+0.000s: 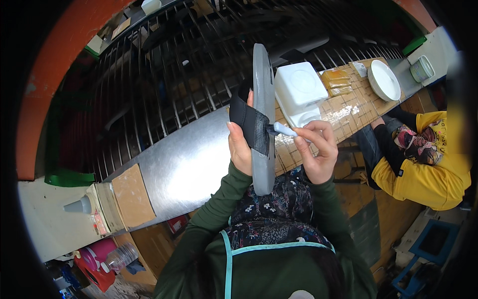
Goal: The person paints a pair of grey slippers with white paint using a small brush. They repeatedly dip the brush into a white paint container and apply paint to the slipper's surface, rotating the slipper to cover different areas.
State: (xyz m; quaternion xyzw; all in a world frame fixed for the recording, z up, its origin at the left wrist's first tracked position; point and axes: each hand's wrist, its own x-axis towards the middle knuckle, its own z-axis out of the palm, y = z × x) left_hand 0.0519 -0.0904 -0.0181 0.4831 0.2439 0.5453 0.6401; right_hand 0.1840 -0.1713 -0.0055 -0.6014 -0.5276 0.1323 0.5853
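Note:
A slide sandal with a grey sole [262,84] and a wide black strap [256,129] stands on edge in front of me, above the work surface. My left hand [240,149] grips it from the left, with fingers reaching in under the strap. Between the thumb and fingers of my right hand [318,152] is a small brush with a pale handle [285,129]. Its dark tip meets the sandal's side, where the strap joins the sole.
A white plastic container [300,84] stands just beyond my right hand. Farther right are amber blocks [336,81], a white bowl [383,79] and a tub [422,69]. Metal bars [164,74] run behind the shiny metal sheet [184,159]. A person in yellow [428,174] sits at right.

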